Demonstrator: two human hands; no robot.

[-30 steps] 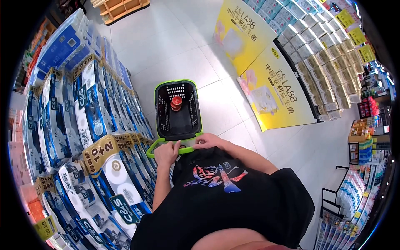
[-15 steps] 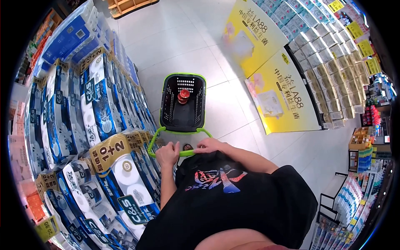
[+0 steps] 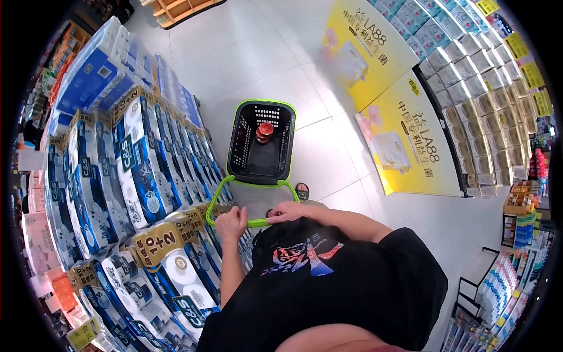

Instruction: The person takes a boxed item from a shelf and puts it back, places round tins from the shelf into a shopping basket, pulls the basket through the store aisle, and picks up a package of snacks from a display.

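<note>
A black shopping basket (image 3: pixel 239 152) with a green rim hangs or rolls in front of me at a tilt; its base contact is hidden. Inside it, near the far end, are red-lidded containers (image 3: pixel 265 130). A green basket handle (image 3: pixel 217 196) loops back toward my body. My left hand (image 3: pixel 230 223) is closed around the left part of its crossbar. Close to my shirt, my right hand (image 3: pixel 285 212) is closed over the bar's right end, with the fingertips partly hidden.
Stacked toilet paper packs (image 3: pixel 141 158) line my left side, close to the basket. Yellow display panels (image 3: pixel 404 146) stand on the right below shelved boxes (image 3: pixel 487 123). Pale floor tiles (image 3: pixel 328 152) run between them. A wooden shelf (image 3: pixel 182 10) stands at the far end.
The display panels and shelves have shifted right in view. My sandalled foot now shows beside the basket's near right corner. Both hands keep their hold on the handle.
</note>
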